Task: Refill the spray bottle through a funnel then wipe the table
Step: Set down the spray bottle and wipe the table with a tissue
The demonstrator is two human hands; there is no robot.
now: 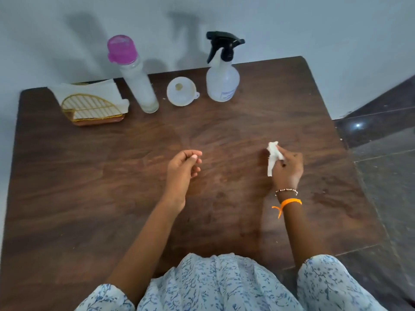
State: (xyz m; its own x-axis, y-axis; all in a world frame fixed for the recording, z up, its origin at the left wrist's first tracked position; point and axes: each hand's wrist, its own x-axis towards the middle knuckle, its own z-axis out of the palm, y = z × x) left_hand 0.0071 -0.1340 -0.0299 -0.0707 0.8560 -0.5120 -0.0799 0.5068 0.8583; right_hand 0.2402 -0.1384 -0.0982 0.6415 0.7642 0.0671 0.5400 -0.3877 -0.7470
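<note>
One crumpled tissue is pinched in the right hand, low over the surface at about 3 o'clock from its middle; the wad's long axis runs roughly from 12 to 6 o'clock. The left hand is held just beside the middle, fingers loosely curled, nothing gripped. The spray bottle, its trigger head screwed on, is seen upright at 12 o'clock from the hands, well apart, with the funnel lying beside it at its 9 o'clock. The right hand is the nearer to both the tissue and the unwiped stretch, so wiping is judged the step in hand. Whether the tissue touches the wood cannot be told, and the liquid level in the bottle is hard to make out.
</note>
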